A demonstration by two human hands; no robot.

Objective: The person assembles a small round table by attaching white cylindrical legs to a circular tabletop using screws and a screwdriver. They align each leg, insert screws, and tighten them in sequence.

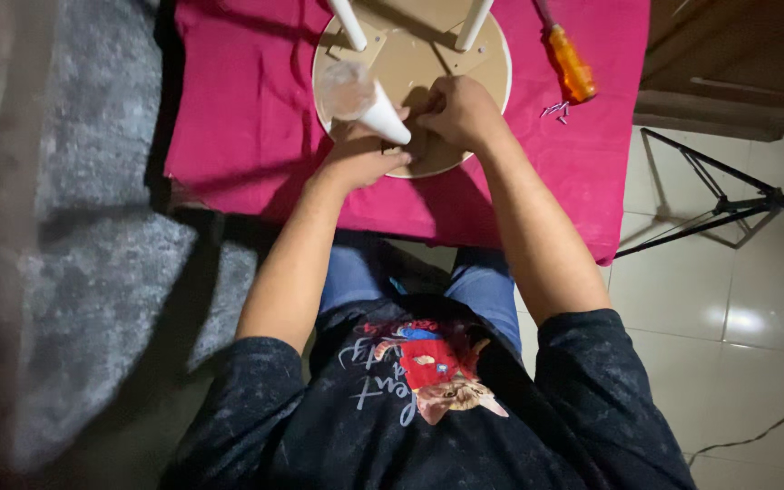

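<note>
A round wooden stool seat (pixel 483 63) lies upside down on a magenta cloth (pixel 247 100), with white legs sticking up toward me. My left hand (pixel 360 154) rests at the base of the nearest white leg (pixel 365 100), touching it. My right hand (pixel 455 109) is closed on the seat's underside right beside that leg's base; what its fingers hold is hidden. Two more white legs (pixel 348 23) stand at the seat's far side.
An orange-handled screwdriver (pixel 572 65) lies on the cloth to the right of the seat, with several small screws (pixel 555 111) near it. A black tripod (pixel 719 204) stands on the tiled floor at right. Grey carpet (pixel 93 227) lies at left.
</note>
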